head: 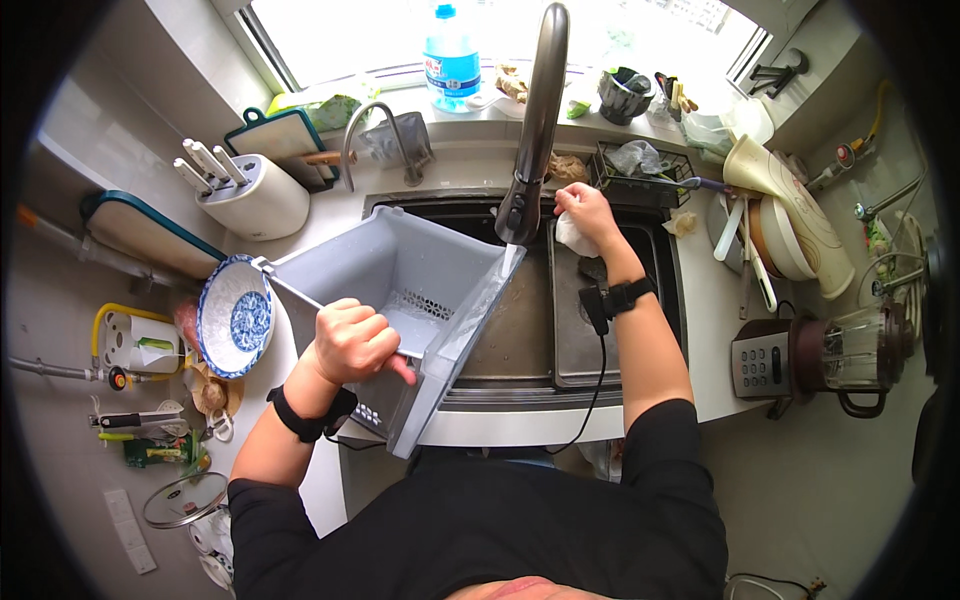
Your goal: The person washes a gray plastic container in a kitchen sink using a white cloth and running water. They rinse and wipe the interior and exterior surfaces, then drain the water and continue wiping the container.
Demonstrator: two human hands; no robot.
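My left hand (356, 341) is closed over the near rim of a grey plastic drawer bin (337, 266) with a clear front panel. The bin is tilted over the left part of a dark sink (510, 330), and water runs from the pull-out faucet (529, 150) onto its right edge. Droplets and a perforated patch show inside the bin. My right hand (589, 214) holds a crumpled white cloth or wipe (576, 236) over the sink's right part, right of the faucet.
A blue-and-white bowl (236, 319) stands close left of the bin, beyond it a knife block (255, 199). A small curved tap (379, 112) and a wire caddy (641, 172) are behind the sink. Stacked bowls (780, 240) and a blender (810, 360) stand right.
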